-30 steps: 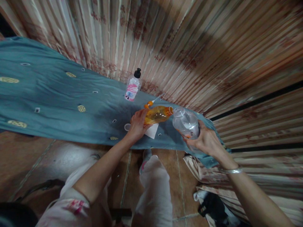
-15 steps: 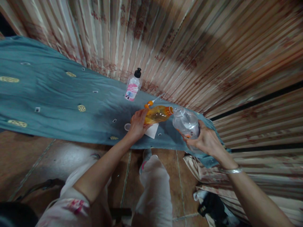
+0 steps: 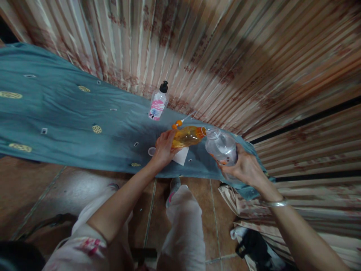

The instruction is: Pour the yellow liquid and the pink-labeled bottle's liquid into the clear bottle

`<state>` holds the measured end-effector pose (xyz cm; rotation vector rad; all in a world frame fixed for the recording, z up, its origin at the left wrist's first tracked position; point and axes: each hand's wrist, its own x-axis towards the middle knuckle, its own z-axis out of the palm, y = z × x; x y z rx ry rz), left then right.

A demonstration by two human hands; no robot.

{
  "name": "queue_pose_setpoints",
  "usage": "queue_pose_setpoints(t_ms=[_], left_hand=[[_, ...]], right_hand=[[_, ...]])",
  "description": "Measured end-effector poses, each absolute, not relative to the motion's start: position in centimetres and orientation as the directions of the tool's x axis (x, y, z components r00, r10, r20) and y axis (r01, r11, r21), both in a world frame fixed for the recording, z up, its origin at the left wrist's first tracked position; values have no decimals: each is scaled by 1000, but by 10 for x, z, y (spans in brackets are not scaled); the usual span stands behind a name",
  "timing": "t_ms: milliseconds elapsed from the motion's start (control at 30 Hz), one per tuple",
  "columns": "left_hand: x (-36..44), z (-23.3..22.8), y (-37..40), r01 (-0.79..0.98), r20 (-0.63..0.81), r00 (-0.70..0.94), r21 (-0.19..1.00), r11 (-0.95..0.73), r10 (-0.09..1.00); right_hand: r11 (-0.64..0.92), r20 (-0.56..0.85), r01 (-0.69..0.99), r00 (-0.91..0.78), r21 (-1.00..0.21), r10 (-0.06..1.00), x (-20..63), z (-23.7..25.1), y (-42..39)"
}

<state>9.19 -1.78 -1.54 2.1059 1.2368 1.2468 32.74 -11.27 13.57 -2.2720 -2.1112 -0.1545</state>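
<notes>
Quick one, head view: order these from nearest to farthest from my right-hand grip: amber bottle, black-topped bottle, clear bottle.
1. Clear bottle: held in the right-hand grip.
2. Amber bottle: to the left, held in the left-hand grip, its neck toward the clear bottle.
3. Black-topped bottle: farther left, on the blue-green cloth by the curtain.

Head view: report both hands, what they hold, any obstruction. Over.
Left hand gripping translucent orange plastic bottle, tipped nearly horizontal. Right hand gripping clear plastic bottle. Mouths close together, contact unclear. Nothing visible between them.
</notes>
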Motion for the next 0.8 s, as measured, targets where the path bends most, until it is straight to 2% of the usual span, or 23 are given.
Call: queue_pose_setpoints(t_ms=[133,367,600,700,800], left_hand=[[92,-19,-16,479,511,199,694,-538,836],[90,-23,-14,446,525,193,705,-551,829],[88,-25,-11,439,557,168,697,-568,813],[87,-27,-10,440,574,161,686,-579,803],[87,-28,-10,440,583,162,680,-587,796]], right_hand=[[-114,114,993,113,8,987,326,130,-113],[-186,138,965,213,-183,967,315,104,-114],[-249,157,833,367,-494,917,307,70,-112],[-227,176,712,444,-664,878,309,54,-106],[-211,167,593,518,-777,839,309,42,-97]])
